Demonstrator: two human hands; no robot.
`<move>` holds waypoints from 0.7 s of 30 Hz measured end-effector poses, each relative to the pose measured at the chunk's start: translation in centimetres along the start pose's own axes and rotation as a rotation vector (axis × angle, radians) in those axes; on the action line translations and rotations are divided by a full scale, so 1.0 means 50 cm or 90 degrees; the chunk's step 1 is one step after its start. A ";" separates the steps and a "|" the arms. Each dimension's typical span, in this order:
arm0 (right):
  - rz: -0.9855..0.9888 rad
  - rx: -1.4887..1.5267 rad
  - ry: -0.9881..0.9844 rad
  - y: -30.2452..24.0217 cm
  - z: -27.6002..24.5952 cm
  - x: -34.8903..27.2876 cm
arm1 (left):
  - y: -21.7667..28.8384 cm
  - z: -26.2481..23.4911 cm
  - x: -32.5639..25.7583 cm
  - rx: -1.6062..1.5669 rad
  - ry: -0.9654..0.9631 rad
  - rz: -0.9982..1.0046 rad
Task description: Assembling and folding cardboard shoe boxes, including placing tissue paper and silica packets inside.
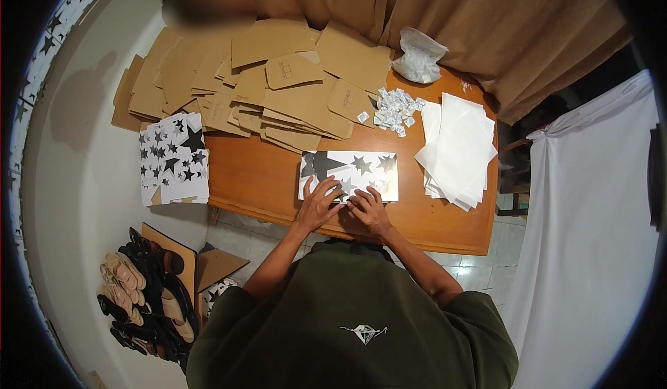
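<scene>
A white box (pixel 381 179) printed with black and grey stars lies near the table's front edge, right before me. My left hand (pixel 319 205) rests on its near left part, fingers spread over the top. Beside it, my right hand (pixel 369 210) touches the near edge, its fingers also apart and bent a little. Neither hand grips anything. Both palms sit at the box's near side, and they cover part of its front. The inside of the box is out of sight.
Flat brown cardboard pieces (pixel 285 97) cover the table's far left. Small white sachets (pixel 396 111) lie near a clear plastic bag (pixel 419 59). White paper sheets (pixel 458 152) are stacked at right, star-printed sheets (pixel 174 159) at left. Sandals (pixel 142 292) are heaped lower left.
</scene>
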State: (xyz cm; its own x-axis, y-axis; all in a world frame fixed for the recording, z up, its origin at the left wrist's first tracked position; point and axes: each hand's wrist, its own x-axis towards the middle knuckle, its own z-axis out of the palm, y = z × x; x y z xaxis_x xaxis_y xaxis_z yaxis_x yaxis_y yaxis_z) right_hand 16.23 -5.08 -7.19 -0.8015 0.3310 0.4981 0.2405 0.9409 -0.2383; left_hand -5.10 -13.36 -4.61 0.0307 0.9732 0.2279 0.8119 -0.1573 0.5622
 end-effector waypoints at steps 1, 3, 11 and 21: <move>0.000 0.000 0.000 0.000 0.001 -0.001 | 0.000 0.000 -0.001 0.002 -0.001 0.000; -0.003 0.006 0.004 0.002 0.002 -0.003 | 0.000 -0.002 0.000 0.003 -0.001 0.004; 0.015 0.027 0.023 0.004 -0.009 0.006 | -0.006 0.009 -0.002 0.028 0.017 0.026; 0.025 0.044 0.020 0.007 -0.011 0.002 | -0.008 0.014 -0.003 0.047 0.030 0.059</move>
State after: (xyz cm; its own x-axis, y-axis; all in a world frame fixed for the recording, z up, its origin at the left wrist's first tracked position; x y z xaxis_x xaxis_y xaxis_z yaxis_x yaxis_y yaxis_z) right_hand 16.52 -4.67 -6.75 -0.7741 0.3701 0.5135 0.2316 0.9206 -0.3144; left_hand -5.04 -13.32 -5.44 0.0814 0.9457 0.3147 0.8474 -0.2319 0.4776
